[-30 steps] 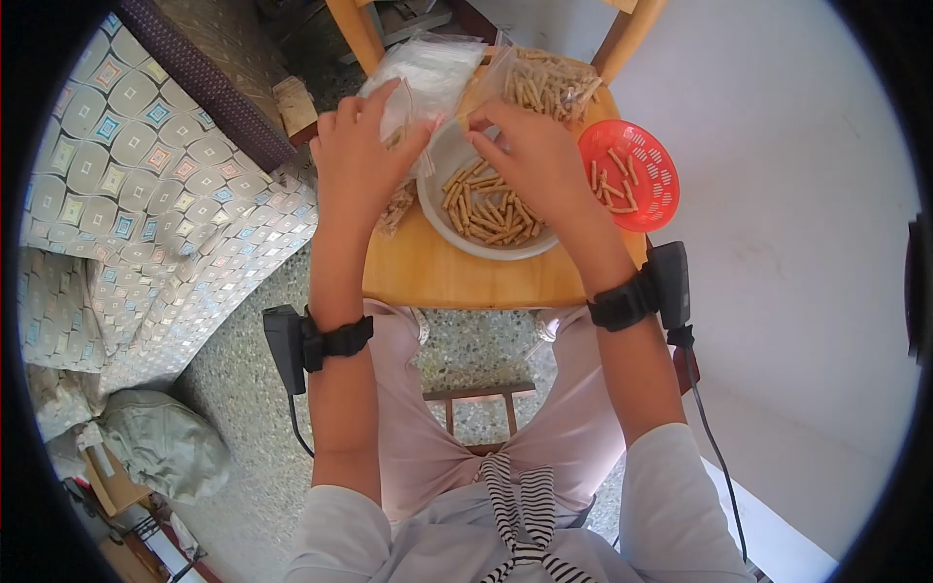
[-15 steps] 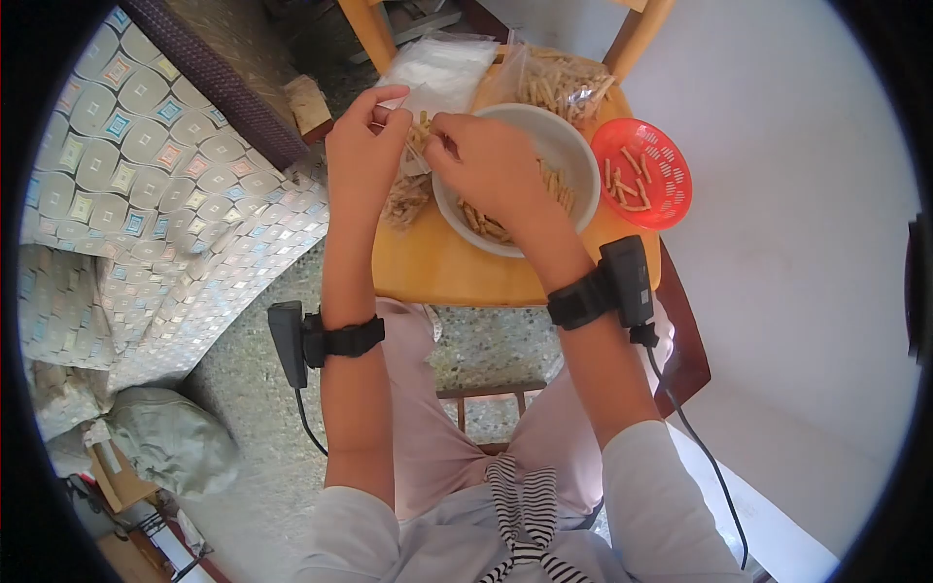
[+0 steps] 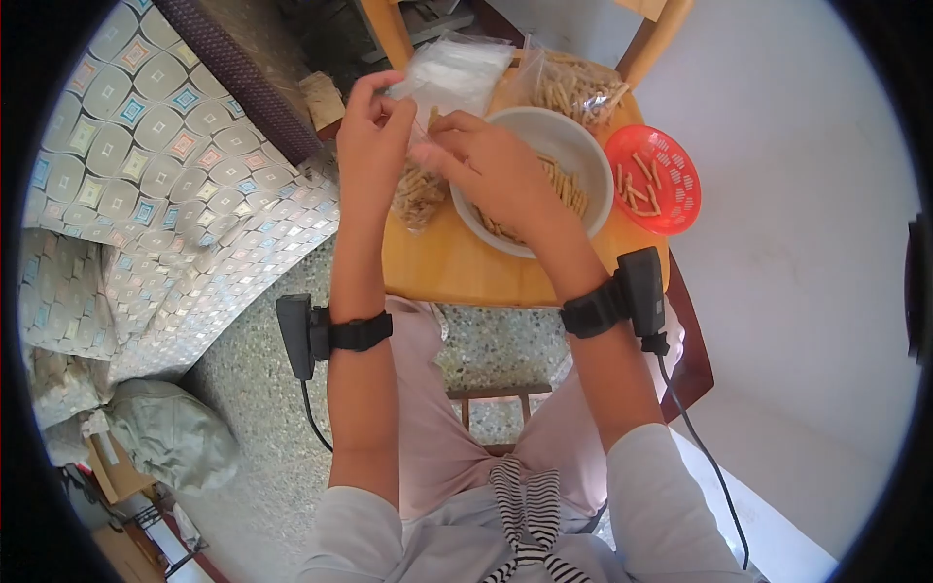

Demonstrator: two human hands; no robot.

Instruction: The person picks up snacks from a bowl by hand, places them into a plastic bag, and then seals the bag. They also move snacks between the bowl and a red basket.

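At the fingertips of my half-curled right hand, a slim tan stick shows, grip unclear; my left hand pinches a small clear plastic bag, best kept taut.

We can read no text, label, brand, number or sign on any of the things in this head view

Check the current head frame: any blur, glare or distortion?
Head view: strong wide-angle curvature, with dark, rounded borders; head view: right hand's thumb tip looks smeared, probably motion; head view: bright highlights on the clear bag of sticks; head view: dim behind the wooden chair.
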